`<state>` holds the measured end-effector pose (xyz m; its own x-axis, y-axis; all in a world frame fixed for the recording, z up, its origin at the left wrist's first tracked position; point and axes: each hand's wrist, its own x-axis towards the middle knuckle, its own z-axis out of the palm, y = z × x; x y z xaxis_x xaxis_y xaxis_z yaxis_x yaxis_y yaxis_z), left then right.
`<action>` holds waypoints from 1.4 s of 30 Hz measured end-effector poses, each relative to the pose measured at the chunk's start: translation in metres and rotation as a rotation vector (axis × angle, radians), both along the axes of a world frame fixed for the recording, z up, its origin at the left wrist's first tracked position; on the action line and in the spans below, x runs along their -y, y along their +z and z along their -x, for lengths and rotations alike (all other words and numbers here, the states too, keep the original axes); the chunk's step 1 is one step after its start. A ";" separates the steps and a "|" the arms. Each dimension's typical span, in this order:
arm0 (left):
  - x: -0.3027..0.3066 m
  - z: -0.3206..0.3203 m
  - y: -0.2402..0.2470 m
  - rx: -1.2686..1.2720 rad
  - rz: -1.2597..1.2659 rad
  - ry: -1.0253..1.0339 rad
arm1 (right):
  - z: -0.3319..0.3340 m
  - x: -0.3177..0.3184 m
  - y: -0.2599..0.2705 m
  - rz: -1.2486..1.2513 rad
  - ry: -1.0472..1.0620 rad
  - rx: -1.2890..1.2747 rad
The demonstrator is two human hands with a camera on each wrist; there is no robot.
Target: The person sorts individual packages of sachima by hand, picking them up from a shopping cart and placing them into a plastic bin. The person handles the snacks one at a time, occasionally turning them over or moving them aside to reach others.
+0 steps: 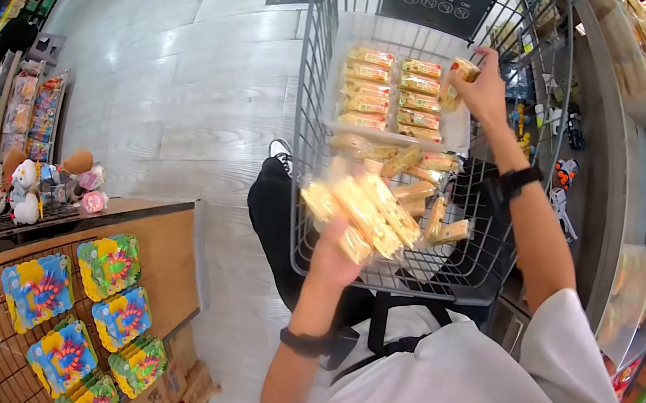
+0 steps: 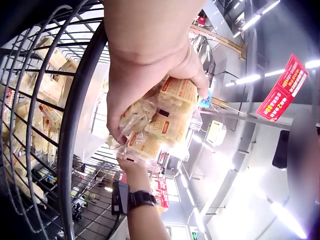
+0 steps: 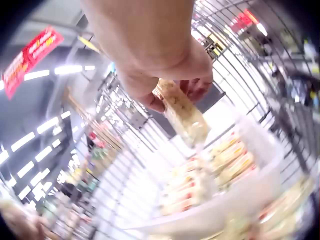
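A wrapped sandwich (image 1: pixel 463 71) is pinched in the curled fingers of the right hand (image 1: pixel 485 88). Just under that grip sits a white tray (image 1: pixel 460 132) lined with rows of the same. Nearer the body, the left hand (image 1: pixel 335 259) clutches a bundle of sandwiches (image 1: pixel 364 213), with loose packs (image 1: pixel 418 192) beyond it in the wire cart (image 1: pixel 301 155).

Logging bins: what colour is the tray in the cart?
White; the tray shows best in the head view.

Only way in is from above: the grey wire shopping cart (image 1: pixel 304 113) walls off every side. The white plastic tray (image 1: pixel 461 132) spans its far end, with rows of wrapped sandwiches (image 1: pixel 392 94) packing the left and a bare strip along the right. Loose sandwich packs (image 1: pixel 414 191) clutter the near floor.
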<state>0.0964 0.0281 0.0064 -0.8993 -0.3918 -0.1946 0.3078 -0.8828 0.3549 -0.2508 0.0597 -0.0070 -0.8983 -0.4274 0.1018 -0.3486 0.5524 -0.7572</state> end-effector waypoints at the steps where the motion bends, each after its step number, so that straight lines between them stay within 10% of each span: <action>1: 0.000 -0.002 -0.003 0.039 -0.005 -0.005 | 0.018 0.004 -0.008 -0.071 0.099 -0.127; 15: 0.010 0.013 0.011 0.026 -0.117 -0.028 | 0.128 0.073 -0.113 -0.460 0.616 -0.379; 24: 0.012 0.015 0.012 0.026 -0.081 0.013 | 0.114 0.070 -0.144 -0.636 0.521 -0.529; 27: 0.012 0.015 0.010 0.020 -0.065 0.032 | 0.102 0.083 -0.105 -0.595 0.592 -0.440; 34: 0.011 0.007 0.003 0.033 -0.076 0.094 | -0.084 0.067 0.100 -0.538 1.244 0.892; 37: 0.009 0.008 0.003 0.094 -0.059 0.146 | -0.120 0.037 0.116 -0.604 1.301 0.658; 39: 0.011 0.007 -0.002 0.094 -0.044 0.145 | -0.133 0.019 0.103 -0.246 1.297 -0.044; 42: 0.008 0.011 -0.003 0.120 -0.040 0.126 | -0.140 0.016 0.110 -0.328 1.164 0.155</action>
